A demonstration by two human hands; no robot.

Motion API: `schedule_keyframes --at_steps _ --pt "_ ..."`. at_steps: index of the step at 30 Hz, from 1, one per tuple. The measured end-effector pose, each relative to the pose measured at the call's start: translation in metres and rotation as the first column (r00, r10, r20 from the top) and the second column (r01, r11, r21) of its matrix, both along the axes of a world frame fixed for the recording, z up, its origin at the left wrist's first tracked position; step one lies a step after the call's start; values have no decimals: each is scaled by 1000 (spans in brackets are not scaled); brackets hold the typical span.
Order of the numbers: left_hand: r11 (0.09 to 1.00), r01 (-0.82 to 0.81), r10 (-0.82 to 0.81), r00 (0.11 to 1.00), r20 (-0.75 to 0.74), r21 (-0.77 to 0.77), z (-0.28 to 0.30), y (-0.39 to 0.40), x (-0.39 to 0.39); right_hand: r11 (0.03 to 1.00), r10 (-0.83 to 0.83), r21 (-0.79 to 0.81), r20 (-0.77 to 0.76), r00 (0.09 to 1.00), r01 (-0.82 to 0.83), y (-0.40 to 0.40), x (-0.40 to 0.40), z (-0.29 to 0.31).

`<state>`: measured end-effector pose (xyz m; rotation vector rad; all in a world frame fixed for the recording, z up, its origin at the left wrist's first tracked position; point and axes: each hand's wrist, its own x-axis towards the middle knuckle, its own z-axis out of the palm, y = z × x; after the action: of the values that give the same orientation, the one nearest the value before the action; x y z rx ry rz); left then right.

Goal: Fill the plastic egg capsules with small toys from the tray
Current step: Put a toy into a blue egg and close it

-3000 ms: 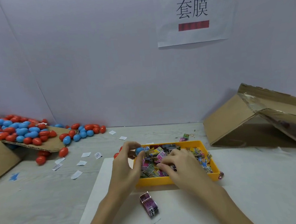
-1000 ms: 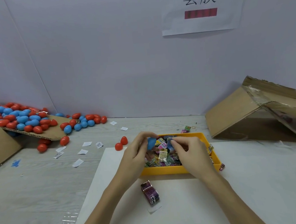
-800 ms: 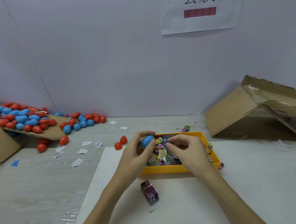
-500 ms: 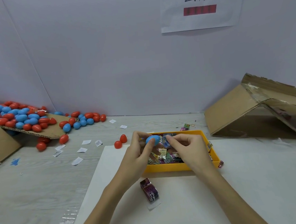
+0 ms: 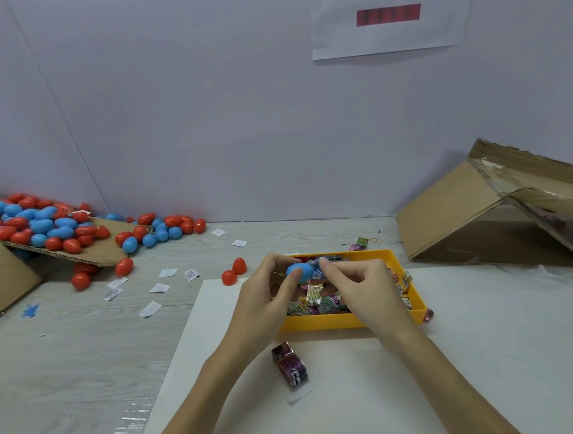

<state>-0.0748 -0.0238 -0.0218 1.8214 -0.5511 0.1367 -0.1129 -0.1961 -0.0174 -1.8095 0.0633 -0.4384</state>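
The wall sign is cut off at the top edge.

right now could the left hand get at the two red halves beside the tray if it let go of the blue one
Probably yes. The left hand grips the blue egg half over the yellow tray, and the two red halves lie on the table just left of it, with nothing in between.

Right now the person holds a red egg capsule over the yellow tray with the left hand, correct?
Not quite: the egg capsule is blue, not red, as the head view shows. The left hand does hold it over the yellow tray.
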Motion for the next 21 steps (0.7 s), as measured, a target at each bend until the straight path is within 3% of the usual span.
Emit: schedule_keyframes --at_steps 9,15,21 --pt "999 -25 24 999 -33 -25 -1 2 3 998 -45 33 8 999 44 3 1 2" --pt "997 23 -28 998 -64 -75 1 2 3 998 62 2 7 998 -62 4 -2 2" --pt "968 82 -121 981 -152 -237 7 4 0 972 149 174 67 986 -159 3 -3 3"
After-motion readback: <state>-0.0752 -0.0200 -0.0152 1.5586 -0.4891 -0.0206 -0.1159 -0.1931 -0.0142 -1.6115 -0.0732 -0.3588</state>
